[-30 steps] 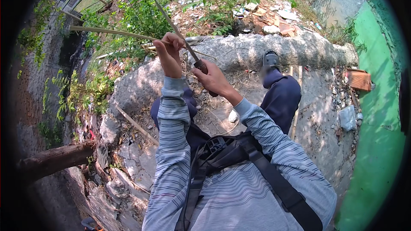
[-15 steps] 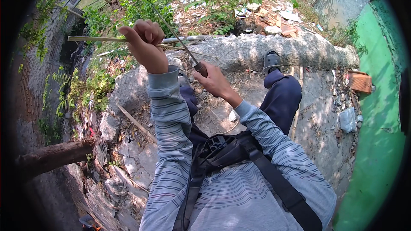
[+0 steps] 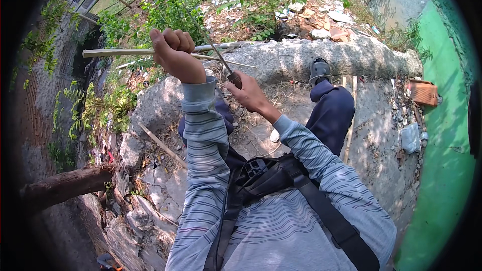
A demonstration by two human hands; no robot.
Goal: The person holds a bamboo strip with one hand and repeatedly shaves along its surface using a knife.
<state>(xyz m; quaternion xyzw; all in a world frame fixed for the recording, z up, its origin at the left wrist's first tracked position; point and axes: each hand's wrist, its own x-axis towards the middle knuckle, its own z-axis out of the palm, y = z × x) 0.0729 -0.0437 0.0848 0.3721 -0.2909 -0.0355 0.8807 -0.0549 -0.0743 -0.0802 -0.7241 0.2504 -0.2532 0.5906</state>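
Dappled sunlight, green wall at right, cracked concrete ground, leafy shrubs

The person in front of me wears a pale grey long-sleeved shirt, thin darker stripes banding the chest and sleeves down to plain bluish-grey cuffs. Black straps run over it to a black pouch at the waist, fitted with a moulded lattice piece. The trousers are dark navy, the clog-like shoe dark grey. The left hand and right hand are bare.
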